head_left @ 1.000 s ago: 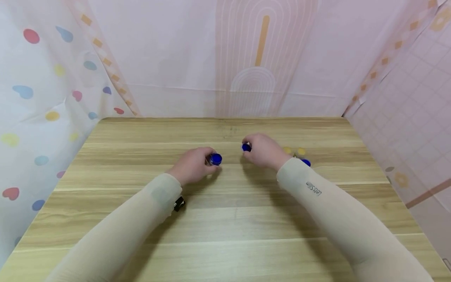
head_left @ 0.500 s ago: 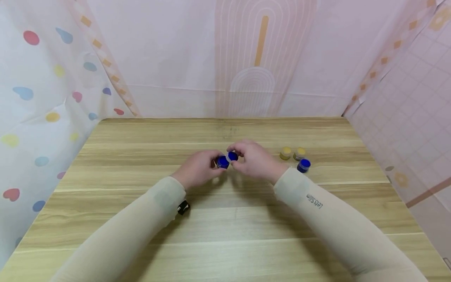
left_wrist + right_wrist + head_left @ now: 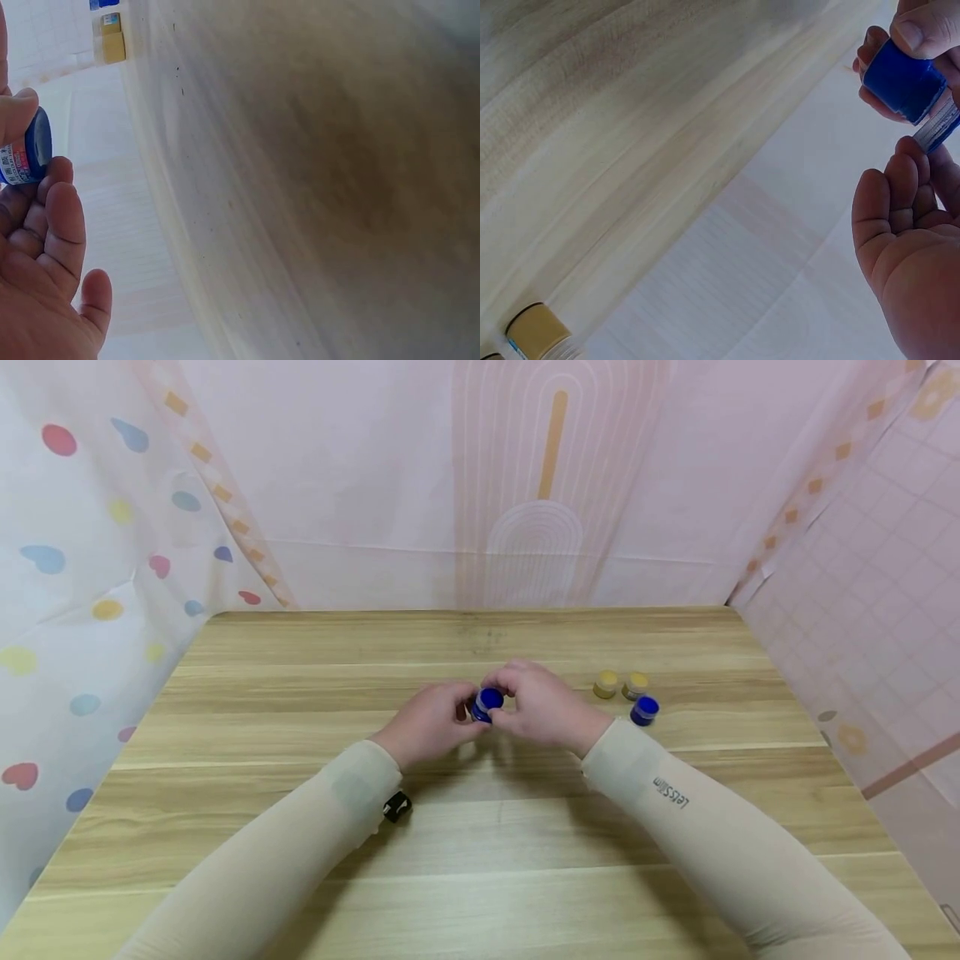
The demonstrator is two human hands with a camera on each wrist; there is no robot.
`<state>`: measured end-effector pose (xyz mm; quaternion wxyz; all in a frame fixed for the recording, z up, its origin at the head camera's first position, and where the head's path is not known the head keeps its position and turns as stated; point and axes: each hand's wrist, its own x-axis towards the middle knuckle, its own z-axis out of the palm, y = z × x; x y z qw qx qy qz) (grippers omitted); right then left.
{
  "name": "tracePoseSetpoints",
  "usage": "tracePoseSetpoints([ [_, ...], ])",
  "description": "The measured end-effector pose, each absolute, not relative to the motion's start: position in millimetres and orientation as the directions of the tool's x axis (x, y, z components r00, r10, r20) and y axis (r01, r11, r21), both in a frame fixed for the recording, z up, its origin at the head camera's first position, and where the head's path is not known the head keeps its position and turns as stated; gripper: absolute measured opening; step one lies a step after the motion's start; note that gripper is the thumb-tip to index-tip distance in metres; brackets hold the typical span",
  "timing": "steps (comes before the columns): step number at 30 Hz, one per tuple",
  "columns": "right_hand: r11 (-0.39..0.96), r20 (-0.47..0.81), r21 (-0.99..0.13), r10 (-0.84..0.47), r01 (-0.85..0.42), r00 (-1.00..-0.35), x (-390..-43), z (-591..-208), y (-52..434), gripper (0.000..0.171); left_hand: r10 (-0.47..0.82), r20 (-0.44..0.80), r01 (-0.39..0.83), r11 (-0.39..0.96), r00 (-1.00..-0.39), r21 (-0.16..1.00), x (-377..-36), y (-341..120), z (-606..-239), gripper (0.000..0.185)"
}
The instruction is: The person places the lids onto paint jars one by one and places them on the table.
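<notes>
A small blue paint jar is held upright between the thumb and fingers of my left hand; its printed label shows in the left wrist view. My right hand pinches a round lid with a blue top and clear rim over the jar's mouth. In the right wrist view the lid sits tilted right at the edge of the blue jar. Both hands meet above the middle of the table, their fingertips close together around jar and lid.
Two yellow jars and another blue jar stand grouped on the wooden table to the right. A small black object is at the left wrist. Patterned sheets hang behind and beside the table.
My right hand has moved left with the lid, bringing it from apart to over the jar. My left hand has shifted slightly right with the jar. The jars on the right have come into fuller view.
</notes>
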<state>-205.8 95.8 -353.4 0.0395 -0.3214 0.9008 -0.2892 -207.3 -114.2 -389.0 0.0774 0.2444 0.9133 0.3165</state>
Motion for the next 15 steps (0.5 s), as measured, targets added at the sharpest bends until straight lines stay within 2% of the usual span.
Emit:
tracePoseSetpoints([
  [15,0.623,0.135,-0.511,-0.622,-0.592,-0.771,-202.7,-353.5,95.9,0.031,0.492,0.049,0.417,0.676,-0.869,0.608,-205.5,-112.4,-390.2,0.019],
])
